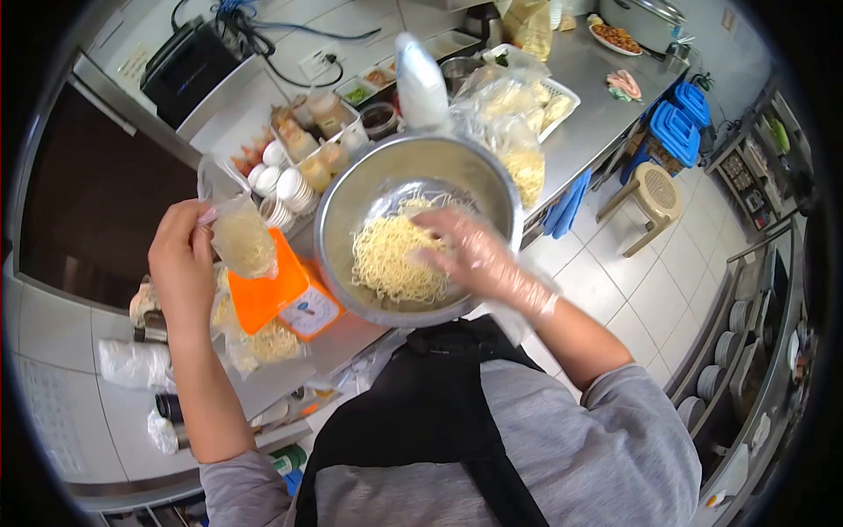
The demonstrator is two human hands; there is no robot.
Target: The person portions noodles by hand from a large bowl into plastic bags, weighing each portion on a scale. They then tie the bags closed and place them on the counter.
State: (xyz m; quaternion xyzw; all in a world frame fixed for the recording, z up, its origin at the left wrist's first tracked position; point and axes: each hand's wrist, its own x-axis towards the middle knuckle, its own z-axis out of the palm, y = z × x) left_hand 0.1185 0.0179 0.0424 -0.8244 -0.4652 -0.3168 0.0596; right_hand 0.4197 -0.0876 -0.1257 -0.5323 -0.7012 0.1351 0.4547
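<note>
Noodles (395, 262), one pale, stringy heap, lay in one round, shiny metal bowl (338, 206). One thin, clear bag (244, 241) with pale contents hung from the left hand (184, 246), whose fingers were clamped on its top, near one smooth orange tub (255, 303). The right hand (470, 255), gloved in clear plastic, was over the heap, fingers apart; contact could not be determined.

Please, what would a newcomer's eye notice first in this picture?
The big metal bowl in the middle probably comes first, with its pile of noodles and the gloved right hand over them. Next, left of the bowl, is the bright orange container, near the small clear bag in the left hand.
</note>
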